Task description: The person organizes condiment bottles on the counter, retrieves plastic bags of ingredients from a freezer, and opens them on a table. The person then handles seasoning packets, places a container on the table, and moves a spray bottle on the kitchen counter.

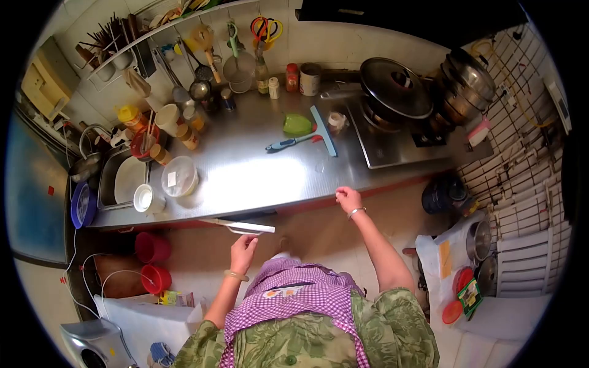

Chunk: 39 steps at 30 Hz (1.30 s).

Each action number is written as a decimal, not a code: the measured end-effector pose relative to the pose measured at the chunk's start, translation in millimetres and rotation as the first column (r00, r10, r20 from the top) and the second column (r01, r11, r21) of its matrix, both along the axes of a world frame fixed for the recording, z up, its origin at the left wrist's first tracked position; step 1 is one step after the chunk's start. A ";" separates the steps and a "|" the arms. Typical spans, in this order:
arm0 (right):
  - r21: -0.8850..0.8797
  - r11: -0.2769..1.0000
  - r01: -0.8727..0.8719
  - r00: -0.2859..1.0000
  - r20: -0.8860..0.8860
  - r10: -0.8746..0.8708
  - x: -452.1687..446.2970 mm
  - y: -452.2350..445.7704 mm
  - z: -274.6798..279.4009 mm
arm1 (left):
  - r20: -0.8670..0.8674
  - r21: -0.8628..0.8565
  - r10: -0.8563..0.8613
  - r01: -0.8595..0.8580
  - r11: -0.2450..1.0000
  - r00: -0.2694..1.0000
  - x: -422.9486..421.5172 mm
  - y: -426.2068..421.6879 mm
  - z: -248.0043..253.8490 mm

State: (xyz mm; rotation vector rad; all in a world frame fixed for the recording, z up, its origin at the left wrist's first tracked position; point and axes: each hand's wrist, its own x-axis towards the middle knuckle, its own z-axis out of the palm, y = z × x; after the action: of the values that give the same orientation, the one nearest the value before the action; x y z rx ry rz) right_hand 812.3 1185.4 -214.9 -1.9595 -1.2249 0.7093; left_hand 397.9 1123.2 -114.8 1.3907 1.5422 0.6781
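Observation:
My left hand point(244, 248) is below the counter front, its fingers closed at the bar handle of a narrow white-edged cabinet door point(251, 227) that stands out from the counter. The exact contact of the fingertips is too small to see clearly. My right hand point(348, 198) hovers by the counter's front edge with curled fingers and nothing visible in them. On the steel countertop point(245, 147) beyond lie a blue squeegee point(328, 132) and a green object point(297, 124), perhaps a pepper. A small jar point(336, 122) stands beside the squeegee.
A lidded wok point(396, 89) sits on the gas stove point(392, 144) at right, near stacked pots point(463, 86). Left are a sink point(119, 178), a clear tub point(180, 176), a white cup point(147, 199) and several jars. Red buckets point(153, 247) stand on the floor.

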 end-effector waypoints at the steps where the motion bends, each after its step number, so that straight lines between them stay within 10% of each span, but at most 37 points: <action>1: 0.037 0.999 0.019 0.996 0.091 -0.023 2.8 22.5 3.3 | -0.034 0.048 -0.066 0.068 0.997 0.997 11.1 16.6 12.4; 10: 0.051 0.977 0.209 0.818 0.539 -0.203 7.9 175.3 26.3 | -0.061 0.102 -0.252 0.258 0.961 0.966 55.9 111.1 35.1; 13: -0.255 0.939 0.231 0.957 0.236 -0.171 -6.6 201.3 69.1 | -0.085 0.015 -0.187 0.189 0.982 0.979 49.6 113.3 24.8; 15: 0.047 0.994 0.099 0.954 0.281 -0.109 64.2 209.2 -74.6 | -0.188 -0.001 -0.072 0.073 0.997 0.980 36.7 99.3 9.6; 17: -0.047 0.990 0.132 0.991 -0.032 -0.134 58.4 202.7 -34.9 | -0.228 0.011 0.054 -0.053 0.999 0.972 31.8 83.8 7.8; 18: 0.049 0.997 0.059 0.995 -0.089 -0.055 75.5 208.6 -62.6 | -0.255 0.039 0.107 -0.100 0.994 0.961 30.4 74.7 2.5; 19: 0.204 0.971 0.125 0.860 -0.510 -0.003 124.6 201.8 -153.5 | -0.280 0.060 0.135 -0.124 0.991 0.950 24.3 69.2 -4.2; 21: 0.069 0.970 0.235 0.831 -0.532 -0.164 119.3 181.8 -117.7 | -0.277 -0.046 0.215 -0.237 0.971 0.937 29.4 54.3 -3.2; 23: 0.019 0.996 0.084 0.877 -0.475 -0.065 82.1 163.8 -51.1 | -0.275 0.001 0.330 -0.342 0.940 0.903 35.3 35.9 -13.7; 25: 0.320 0.908 -0.272 0.961 0.037 0.274 -19.7 150.0 81.0 | -0.213 0.036 0.460 -0.464 0.885 0.862 37.0 20.6 -27.3; 28: 0.116 0.979 -0.165 0.892 -0.406 0.199 -52.0 197.5 56.7 | -0.173 0.012 0.544 -0.551 0.835 0.821 45.6 -2.2 -33.5; 33: 0.200 0.768 -0.609 0.735 -0.222 0.641 -208.7 238.1 62.0 | -0.175 0.104 0.731 -0.725 0.680 0.660 17.4 -58.4 -95.6; 34: 0.218 0.709 -0.671 0.683 -0.190 0.705 -234.3 237.3 65.4 | -0.063 0.011 0.884 -0.885 0.465 0.464 -3.4 -84.2 -29.0; 35: 0.228 0.655 -0.721 0.636 -0.156 0.755 -255.5 236.9 67.8 | -0.407 -0.055 0.871 -0.960 0.276 0.274 -37.0 -114.6 -23.6; 37: 0.225 0.552 -0.803 0.544 -0.100 0.833 -289.7 231.1 72.1 | -0.221 0.547 0.923 -0.824 -0.151 -0.316 -106.0 -177.7 61.6; 39: 0.228 0.471 -0.852 0.469 -0.064 0.881 -314.2 223.6 72.9 | -0.276 0.542 0.602 -0.638 -0.547 -0.750 -141.8 -245.7 73.5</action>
State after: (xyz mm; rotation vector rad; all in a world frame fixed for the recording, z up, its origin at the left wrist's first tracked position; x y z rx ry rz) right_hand 498.1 1409.0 -141.9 -0.9542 -2.1097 1.1894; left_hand 256.0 877.5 -41.2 -1.0544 3.3263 1.1556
